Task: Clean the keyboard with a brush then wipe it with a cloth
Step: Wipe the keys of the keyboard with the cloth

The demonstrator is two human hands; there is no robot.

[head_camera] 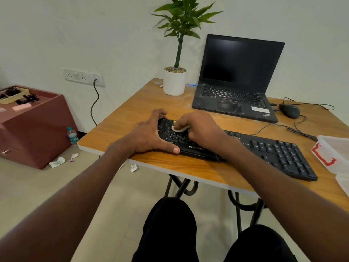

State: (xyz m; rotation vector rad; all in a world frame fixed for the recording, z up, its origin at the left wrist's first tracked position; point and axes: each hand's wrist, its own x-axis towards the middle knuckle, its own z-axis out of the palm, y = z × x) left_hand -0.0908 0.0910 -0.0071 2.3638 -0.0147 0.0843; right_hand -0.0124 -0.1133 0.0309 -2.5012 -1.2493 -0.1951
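A maroon cabinet [35, 127] w/ a tray and small items on top is seen at far left; a water bottle [72, 136] stands by it, and crumpled tissues [57, 162] lie on the floor. A cable is plugged into the wall socket [84, 76]. The wooden table [132, 108] carries a potted plant [174, 80] at the back. The black keyboard [279, 154] lies near the front edge. Its left end is gripped by the left hand [149, 135], fingers curled over the far edge, thumb along the near edge. A small white cloth [179, 128] is pinched in the right hand [200, 129] and pressed on the keys at the kbd's left part. An open laptop [239, 80], screen dark, sits behind; a mouse [289, 110] is beside it. A clear plastic box [334, 154] w/ red latch is at far right.
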